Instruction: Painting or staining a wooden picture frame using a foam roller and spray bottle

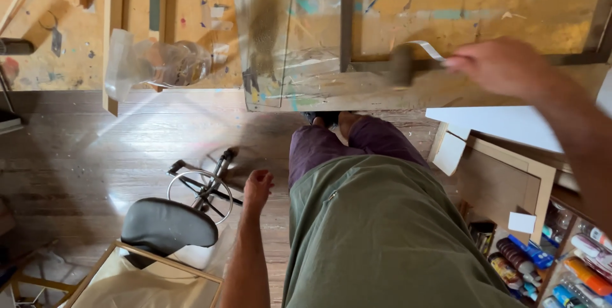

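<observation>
Wooden floorboards [95, 148] are filling the lower half of the view, and a paint-stained desk [446, 8] is standing beyond the person's knees. The right hand [503, 66] is reaching over the desk edge, and its fingers [462, 62] are closing around the handle of a paint roller [401, 64]; the dark roller head is lying just left of the fingertips, blurred. A clear plastic sheet [287, 34] is lying on the desk farther left of these fingers. The left hand [257, 188] is hanging low beside the thigh, its fingers loosely curled and gripping nothing. A black stool [167, 224] is standing just below and left of these fingers. Paint tubes [561, 270] are lying well below the right hand.
</observation>
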